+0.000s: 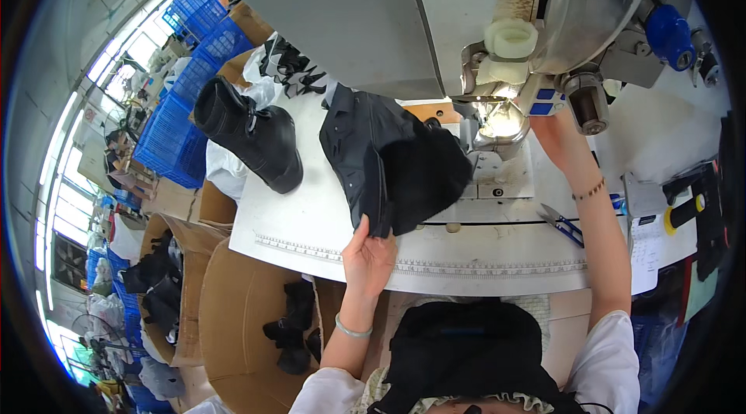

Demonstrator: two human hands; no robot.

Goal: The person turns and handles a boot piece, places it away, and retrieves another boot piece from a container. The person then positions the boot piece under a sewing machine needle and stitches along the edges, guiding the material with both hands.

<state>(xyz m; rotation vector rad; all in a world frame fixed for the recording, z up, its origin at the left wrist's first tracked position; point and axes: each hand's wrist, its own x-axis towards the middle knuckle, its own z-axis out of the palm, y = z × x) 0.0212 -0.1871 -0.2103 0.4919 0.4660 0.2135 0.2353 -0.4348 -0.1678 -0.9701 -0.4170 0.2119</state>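
Observation:
My left hand point(368, 262) pinches the near edge of a black boot upper point(347, 154) lying on the white table. Black fuzzy lining point(426, 173) shows on its right side, close to the lit needle area of a sewing machine point(497, 125). Past the machine's head, on its right, is my right hand point(558, 140); its fingers are hidden there, so what they touch cannot be seen. To the left of the upper a finished-looking black lace-up boot point(260, 138) rests on the table.
A ruler strip point(482, 267) runs along the table's near edge. Scissors with dark blue handles point(562, 224) lie at the right, by a paper sheet point(644, 247). Cardboard boxes point(233, 313) with black pieces stand lower left; blue crates point(175, 123) are stacked beyond.

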